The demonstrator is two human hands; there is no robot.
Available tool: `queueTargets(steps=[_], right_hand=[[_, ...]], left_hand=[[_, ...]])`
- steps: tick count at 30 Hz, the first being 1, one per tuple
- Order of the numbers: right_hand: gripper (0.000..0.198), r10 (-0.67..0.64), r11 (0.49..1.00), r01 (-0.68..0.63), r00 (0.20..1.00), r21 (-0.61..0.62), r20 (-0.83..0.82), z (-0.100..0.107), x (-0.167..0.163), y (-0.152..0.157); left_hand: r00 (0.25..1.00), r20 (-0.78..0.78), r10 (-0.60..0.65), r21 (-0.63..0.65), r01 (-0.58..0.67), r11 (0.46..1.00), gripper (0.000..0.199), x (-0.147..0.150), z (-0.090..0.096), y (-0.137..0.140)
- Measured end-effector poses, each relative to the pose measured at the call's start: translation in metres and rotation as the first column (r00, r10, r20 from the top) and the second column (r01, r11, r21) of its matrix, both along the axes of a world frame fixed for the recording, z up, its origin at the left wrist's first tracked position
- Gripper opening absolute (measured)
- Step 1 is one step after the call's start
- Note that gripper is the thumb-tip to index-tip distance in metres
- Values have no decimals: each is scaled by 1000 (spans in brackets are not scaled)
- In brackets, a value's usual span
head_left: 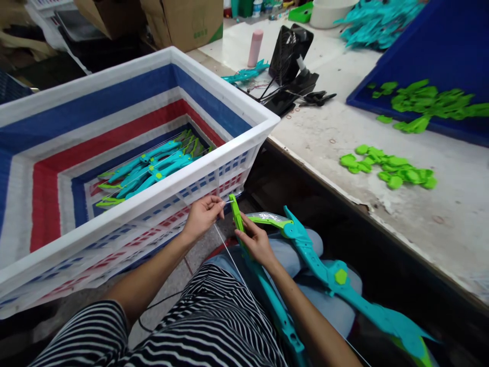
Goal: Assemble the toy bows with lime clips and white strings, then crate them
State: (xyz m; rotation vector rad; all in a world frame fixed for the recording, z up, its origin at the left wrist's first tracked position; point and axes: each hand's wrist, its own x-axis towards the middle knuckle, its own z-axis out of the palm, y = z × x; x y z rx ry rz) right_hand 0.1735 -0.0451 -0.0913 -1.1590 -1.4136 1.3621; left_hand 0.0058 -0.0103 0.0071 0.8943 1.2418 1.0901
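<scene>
A teal and green plastic toy bow lies across the lap, with a green hexagon on its middle. My right hand grips a slim green end piece, which stands nearly upright; a teal length runs from below that hand under the forearm. Just left of the green tip, my left hand is closed in a pinch on the end of a white string. Part of this string reaches the tip, and the rest slants down over the striped shirt. How the teal pieces join is hidden.
A white basket with a striped lining stands at left, holding several similar bows. On the workbench at right lie loose green parts, a blue bin, a black fan and a pink bottle.
</scene>
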Motion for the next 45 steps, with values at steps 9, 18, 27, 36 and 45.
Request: queueTargets(steps=[9, 18, 27, 36, 45], right_hand=[[56, 31, 998, -35, 997, 52, 75, -4, -5, -6], [37, -213, 898, 46, 916, 437, 341, 40, 1, 16], [12, -165, 845, -13, 944, 535, 285, 68, -3, 60], [9, -106, 881, -9, 971, 473, 216, 66, -1, 58], [15, -287, 826, 81, 912, 557, 292, 68, 14, 72]], left_hand=[[994, 81, -78, 37, 75, 996, 45, 5, -8, 4], [964, 169, -204, 3, 206, 978, 54, 2, -8, 12], [963, 185, -197, -28, 206, 978, 51, 0, -8, 11], [962, 178, -209, -27, 217, 976, 49, 3, -5, 11], [849, -495, -188, 123, 282, 951, 15, -1, -16, 15]])
